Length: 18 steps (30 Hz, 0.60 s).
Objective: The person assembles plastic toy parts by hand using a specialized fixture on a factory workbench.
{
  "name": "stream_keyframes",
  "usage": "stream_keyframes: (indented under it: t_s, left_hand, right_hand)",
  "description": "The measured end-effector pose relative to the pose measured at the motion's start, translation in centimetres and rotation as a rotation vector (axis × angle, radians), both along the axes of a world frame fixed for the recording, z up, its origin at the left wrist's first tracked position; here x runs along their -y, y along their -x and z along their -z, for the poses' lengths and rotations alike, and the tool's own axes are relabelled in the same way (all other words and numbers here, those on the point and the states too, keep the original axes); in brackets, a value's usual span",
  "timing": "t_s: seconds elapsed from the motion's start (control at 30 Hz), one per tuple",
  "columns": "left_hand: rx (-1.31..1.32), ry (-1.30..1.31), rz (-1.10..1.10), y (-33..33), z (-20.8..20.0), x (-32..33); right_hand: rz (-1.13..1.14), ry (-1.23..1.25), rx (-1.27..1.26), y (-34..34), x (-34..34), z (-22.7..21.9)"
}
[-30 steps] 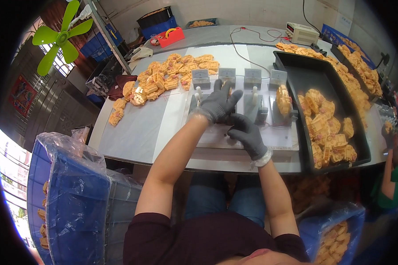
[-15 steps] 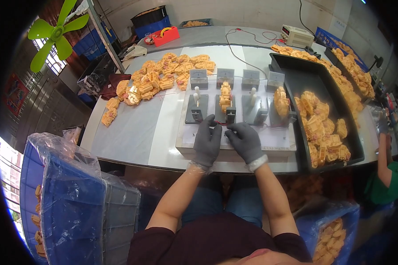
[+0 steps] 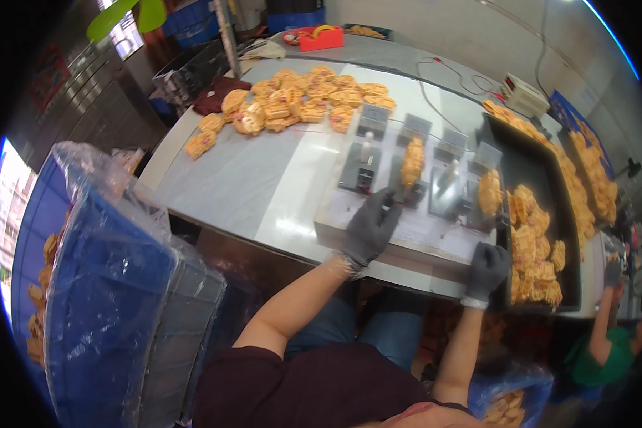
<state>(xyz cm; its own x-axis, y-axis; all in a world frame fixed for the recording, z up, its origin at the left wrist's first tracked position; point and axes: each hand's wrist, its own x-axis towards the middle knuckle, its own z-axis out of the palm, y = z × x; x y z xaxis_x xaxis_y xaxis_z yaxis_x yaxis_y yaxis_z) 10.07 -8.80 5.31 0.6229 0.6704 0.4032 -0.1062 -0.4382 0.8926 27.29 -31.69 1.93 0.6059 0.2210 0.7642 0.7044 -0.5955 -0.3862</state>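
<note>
My left hand (image 3: 372,227), in a grey glove, is at the front of a white test fixture (image 3: 333,223). Its thumb and fingers are drawn together beside a small black block, and whatever lies between them is hidden. Just above, a yellow plastic part (image 3: 411,162) stands upright in the fixture. A second yellow part (image 3: 489,192) stands at the fixture's right end. My right hand (image 3: 488,271), gloved in grey too, is by the near left edge of a black tray (image 3: 542,153). Its fingers are curled in, and what they may hold cannot be seen.
Clear-faced gauges (image 3: 414,127) line the back of the fixture. A pile of yellow parts (image 3: 282,105) covers the table's far left, and more lie in the tray. A plastic-lined blue crate (image 3: 107,285) stands left; a person in green (image 3: 606,357) works at far right.
My right hand has left the fixture's middle and moved right to the tray edge, its fingers curling. My left hand stays near the second station. The whole view has turned and shifted.
</note>
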Motion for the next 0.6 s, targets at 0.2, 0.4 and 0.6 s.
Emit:
stream_keyframes:
  t_s: [0.2, 0.4, 0.6]
  left_hand:
    - [0.023, 0.384, 0.260, 1.4, -1.7, -1.8]
    - [0.449, 0.157, -0.211, 3.4, -3.1, -13.0]
    - [-0.338, -0.432, -0.937, 8.8, 1.6, -33.4]
  right_hand:
    - [-0.128, 0.029, -0.071, 0.1, 0.6, -0.6]
    - [-0.153, -0.008, -0.126, 0.4, -0.4, -0.7]
    - [-0.150, -0.086, -0.229, -0.7, 0.2, 1.6]
